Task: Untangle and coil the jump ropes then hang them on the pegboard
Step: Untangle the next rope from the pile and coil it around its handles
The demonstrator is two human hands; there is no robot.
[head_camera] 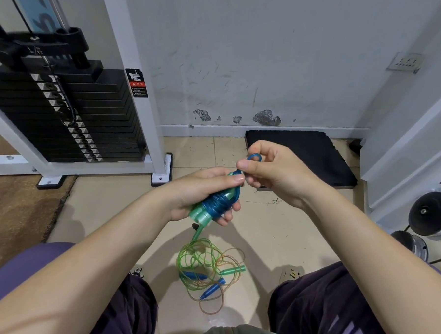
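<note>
Here the left hand grips the blue jump rope, wound round its green handles, steadying it so the right hand can pinch the last loop; tangled ropes lie on the floor below

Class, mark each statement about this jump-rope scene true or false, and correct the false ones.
1. The left hand grips a blue rope coiled round green handles. True.
2. The right hand is empty. False: it pinches a loop of the blue rope.
3. A tangle of ropes lies on the tiled floor between the knees. True.
4. The tangle holds only green handles. False: blue handles lie in it too.
5. The black mat hangs on the wall. False: it lies on the floor.
</note>
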